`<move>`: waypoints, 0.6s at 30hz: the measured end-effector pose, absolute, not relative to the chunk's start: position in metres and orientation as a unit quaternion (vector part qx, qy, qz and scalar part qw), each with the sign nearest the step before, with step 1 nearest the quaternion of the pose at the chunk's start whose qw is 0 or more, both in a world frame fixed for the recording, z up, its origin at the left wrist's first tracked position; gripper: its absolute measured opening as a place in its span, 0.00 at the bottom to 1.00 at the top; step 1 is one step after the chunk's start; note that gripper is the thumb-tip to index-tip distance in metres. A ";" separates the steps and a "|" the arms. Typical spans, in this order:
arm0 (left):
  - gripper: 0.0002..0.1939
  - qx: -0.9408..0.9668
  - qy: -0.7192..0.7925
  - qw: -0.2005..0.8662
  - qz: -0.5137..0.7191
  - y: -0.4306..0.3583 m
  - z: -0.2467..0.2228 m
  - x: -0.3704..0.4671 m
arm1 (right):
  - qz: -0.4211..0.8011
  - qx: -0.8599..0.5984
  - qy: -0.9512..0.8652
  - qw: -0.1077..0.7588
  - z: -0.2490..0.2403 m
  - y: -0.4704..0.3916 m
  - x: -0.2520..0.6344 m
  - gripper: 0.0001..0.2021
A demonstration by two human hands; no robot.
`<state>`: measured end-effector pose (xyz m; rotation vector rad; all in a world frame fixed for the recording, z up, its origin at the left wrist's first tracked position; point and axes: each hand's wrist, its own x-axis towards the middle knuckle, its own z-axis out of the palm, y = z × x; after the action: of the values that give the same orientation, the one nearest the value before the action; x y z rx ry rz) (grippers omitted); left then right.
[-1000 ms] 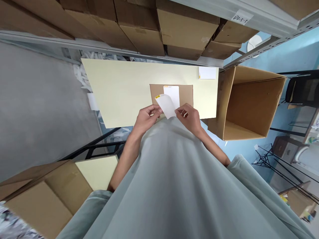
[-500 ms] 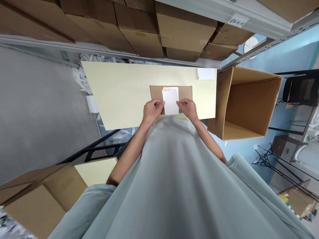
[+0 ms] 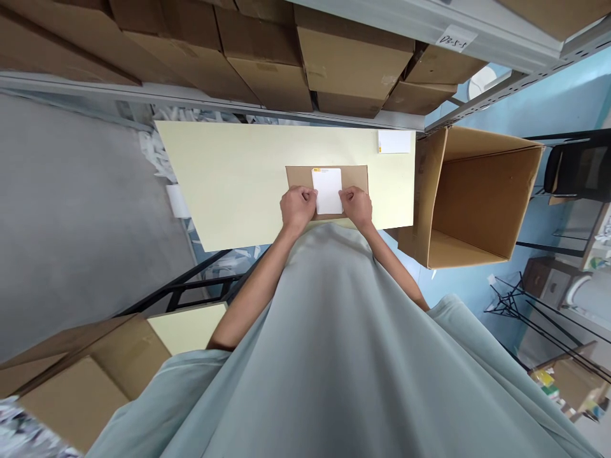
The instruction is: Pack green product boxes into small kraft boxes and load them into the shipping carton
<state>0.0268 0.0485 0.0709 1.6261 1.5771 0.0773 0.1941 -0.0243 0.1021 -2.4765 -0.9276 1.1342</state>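
Observation:
A white card with a small orange mark [image 3: 327,191] lies over a flat brown cardboard piece [image 3: 354,175] near the front edge of the pale yellow table [image 3: 229,172]. My left hand [image 3: 298,205] is closed, thumb and fingers pinching the card's left edge. On the opposite side my right hand [image 3: 356,205] pinches its right edge, fingers curled. The card lines up roughly with the cardboard, which shows on both sides of it. Whether the card's underside touches the cardboard all over, I cannot tell.
Another white stack with an orange mark [image 3: 394,142] lies at the table's back right corner. A large open carton [image 3: 482,197] stands against the right end. Shelving with cardboard boxes [image 3: 353,57] hangs over the far edge. Another open carton [image 3: 95,375] is at lower left.
Earlier the card overlapped another one whose top showed behind it; now a single outline shows, a little higher at its lower edge. Both hands have moved slightly upward and curled more.

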 end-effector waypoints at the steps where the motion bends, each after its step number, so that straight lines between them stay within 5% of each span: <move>1: 0.11 0.648 0.634 0.421 0.030 0.049 0.070 0.028 | 0.390 -0.854 -0.321 0.124 0.101 -0.023 0.194 0.11; 18: 0.11 0.695 0.598 0.399 -0.005 0.054 0.077 0.027 | 0.365 -0.853 -0.373 0.014 0.104 -0.013 0.197 0.11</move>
<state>0.0274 0.0538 0.0767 1.7593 1.5146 -0.0132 0.1972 -0.0127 0.1038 -2.6560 -1.1629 1.1356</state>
